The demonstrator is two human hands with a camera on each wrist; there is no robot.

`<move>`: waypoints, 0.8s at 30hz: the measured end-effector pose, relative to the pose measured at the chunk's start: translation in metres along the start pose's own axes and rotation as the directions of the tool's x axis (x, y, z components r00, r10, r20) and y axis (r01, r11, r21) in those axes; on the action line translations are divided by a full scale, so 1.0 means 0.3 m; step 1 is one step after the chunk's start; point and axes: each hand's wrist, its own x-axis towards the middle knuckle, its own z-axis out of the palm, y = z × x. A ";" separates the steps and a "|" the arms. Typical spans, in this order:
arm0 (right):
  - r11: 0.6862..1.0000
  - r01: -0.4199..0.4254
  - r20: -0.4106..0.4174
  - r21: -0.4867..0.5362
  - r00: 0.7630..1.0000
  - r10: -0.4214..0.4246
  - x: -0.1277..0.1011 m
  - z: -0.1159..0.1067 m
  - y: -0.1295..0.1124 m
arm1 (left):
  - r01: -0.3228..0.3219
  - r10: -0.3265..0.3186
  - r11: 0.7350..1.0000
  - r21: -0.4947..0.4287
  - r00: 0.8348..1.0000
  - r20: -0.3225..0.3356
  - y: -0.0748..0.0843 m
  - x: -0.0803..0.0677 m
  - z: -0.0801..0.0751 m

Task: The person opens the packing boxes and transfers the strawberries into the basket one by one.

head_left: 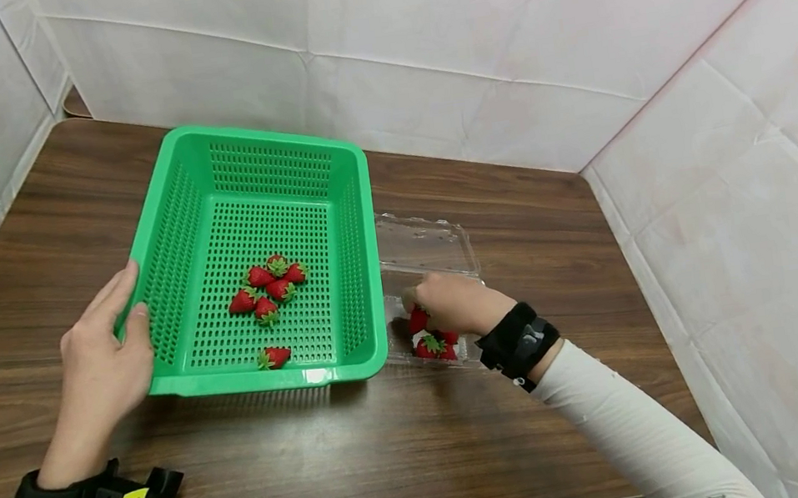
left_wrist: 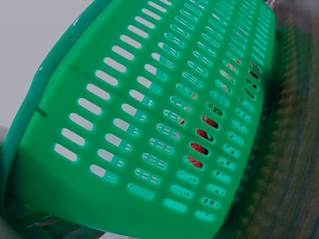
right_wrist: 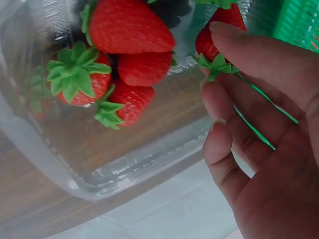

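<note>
A green slotted basket sits mid-table with several strawberries on its floor. My left hand grips its left rim, fingers over the edge and thumb outside. The left wrist view shows the basket wall close up, with red berries visible through the slots. To the right of the basket lies an open clear plastic clamshell. My right hand reaches into it and pinches one strawberry between thumb and fingers. Several more strawberries lie in the clamshell tray.
The dark wood table is bounded by white cloth-covered walls at the back, left and right. The clamshell's lid lies open toward the back. Bare tabletop stretches in front of the basket and to its left.
</note>
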 end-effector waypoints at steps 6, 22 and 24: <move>0.999 0.045 -0.077 -0.010 0.996 -0.046 -0.013 -0.027 -0.003 | 0.003 -0.003 1.000 0.002 1.000 0.005 0.003 -0.004 -0.001; 0.998 0.057 -0.233 0.037 0.971 -0.047 -0.040 -0.170 -0.052 | 0.006 -0.006 1.000 -0.002 1.000 0.013 0.005 -0.007 -0.004; 0.996 0.070 -0.249 0.058 0.967 -0.053 -0.038 -0.188 -0.061 | 0.006 -0.006 1.000 -0.001 1.000 0.012 0.005 -0.007 -0.005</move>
